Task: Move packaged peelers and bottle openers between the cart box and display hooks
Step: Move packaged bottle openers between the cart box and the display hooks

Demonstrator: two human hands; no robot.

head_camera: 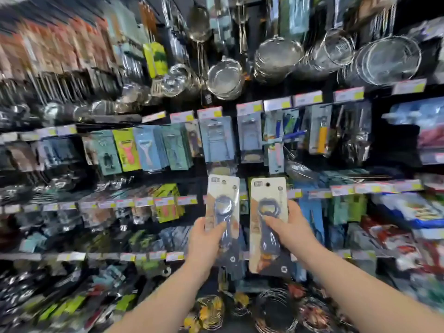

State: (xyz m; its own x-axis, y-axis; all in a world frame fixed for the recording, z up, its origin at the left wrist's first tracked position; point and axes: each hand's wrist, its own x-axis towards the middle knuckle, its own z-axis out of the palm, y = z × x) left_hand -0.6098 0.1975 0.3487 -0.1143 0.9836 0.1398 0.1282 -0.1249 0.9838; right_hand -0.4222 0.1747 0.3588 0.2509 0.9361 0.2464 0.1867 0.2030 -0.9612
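Obs.: person stands facing a display wall point(240, 174) of hanging kitchenware, both bare forearms raised. The edges of the view are heavily motion-blurred; the centre is readable.

Left hand point(206, 239): grips the left bottle opener pack point(223, 188) at its lower half. The thumb lies across the front over the opener's handle and the other fingers point(200, 222) wrap the left edge. The cream card is upright and turned slightly edge-on.

Right hand point(294, 230): grips the right bottle opener pack point(266, 193) at mid-height. The thumb is on the front beside the opener's head and the other fingers point(292, 207) curl round the right edge. The card is upright and faces me squarely, its hang hole point(268, 184) at top centre.

The two packs are side by side at about the same height, just apart with a narrow dark gap between them. They are held in front of the wall, below a row of blue-carded tools point(217, 140). Cannot tell whether either card touches a hook.

Surroundings:
- Packaged peelers point(126, 150) hang on hooks left of centre, on green and blue cards.
- Metal strainers point(225, 78) hang in the upper rows.
- Price tags point(209, 112) with yellow patches run along each rail.
- Wire baskets point(276, 311) sit at the bottom, between the forearms.
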